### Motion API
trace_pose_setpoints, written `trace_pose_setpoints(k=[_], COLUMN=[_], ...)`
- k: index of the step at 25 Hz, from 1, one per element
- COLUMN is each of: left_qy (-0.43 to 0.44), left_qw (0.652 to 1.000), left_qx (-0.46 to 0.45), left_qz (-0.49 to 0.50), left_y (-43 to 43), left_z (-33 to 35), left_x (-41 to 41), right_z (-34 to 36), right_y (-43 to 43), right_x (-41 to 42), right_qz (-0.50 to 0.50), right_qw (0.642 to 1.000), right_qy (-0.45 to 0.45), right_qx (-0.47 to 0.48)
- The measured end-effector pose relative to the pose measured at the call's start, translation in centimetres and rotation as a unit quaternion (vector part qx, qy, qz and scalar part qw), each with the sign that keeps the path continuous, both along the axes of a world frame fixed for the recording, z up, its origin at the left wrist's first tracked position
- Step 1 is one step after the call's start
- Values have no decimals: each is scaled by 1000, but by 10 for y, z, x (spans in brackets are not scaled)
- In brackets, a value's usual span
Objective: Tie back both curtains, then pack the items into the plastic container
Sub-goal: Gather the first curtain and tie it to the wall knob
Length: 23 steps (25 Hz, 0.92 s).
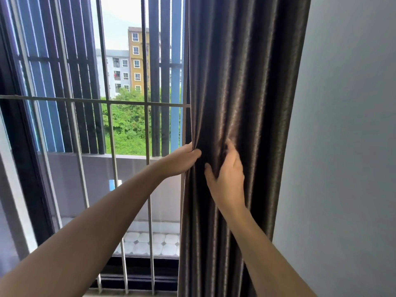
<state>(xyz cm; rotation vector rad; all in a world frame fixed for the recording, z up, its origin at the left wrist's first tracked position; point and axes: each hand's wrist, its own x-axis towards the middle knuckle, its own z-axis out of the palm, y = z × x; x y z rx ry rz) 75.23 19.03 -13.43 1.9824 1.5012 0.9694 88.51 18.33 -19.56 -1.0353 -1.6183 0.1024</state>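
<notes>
– Forearms come up from the near edge, with the left grip and right grip both on the curtain. Where does it hang?
– At the right of the window, bunched in deep folds between the bars on the left and the wall on the right.
– How are the grips set?
– The left is curled round the curtain's left edge, thumb in front. The right is just beside it, fingers pushed into the folds and thumb pressed against them, so it looks clamped on a bunch of cloth too.
– How will the cloth handle?
– Soft and limp, I'd judge. It has a slight sheen, so it may slide through a loose hold. It looks thick and runs long, so probably some weight, but nothing fragile.
– Best place to take it?
– About where the grips are now, round the whole bundle rather than one pleat, so a tie can circle the gathered part. I can't see any tie or hook, though.
– The second curtain, the container?
– Neither is in view.
– Any brand, label or writing?
– None I can read. A small blue-and-white object sits beyond the bars, too small to make out.
</notes>
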Motion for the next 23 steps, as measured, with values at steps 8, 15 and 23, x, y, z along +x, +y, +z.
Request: trace_pose_setpoints(k=[8, 15, 23], left_qy=[-20, -46, -49], left_qw=[1000, 999, 999], left_qx=[-8, 6, 13], left_qz=[5, 10, -17], left_y=[3, 5, -4], left_z=[-3, -6, -3], left_x=[-2, 9, 28], right_z=[-24, -55, -62], right_y=[6, -1, 2], right_x=[-1, -6, 0], right_qz=[-21, 66, 139], right_qw=[993, 996, 985], right_qy=[-79, -52, -62], right_qx=[-80, -24, -77])
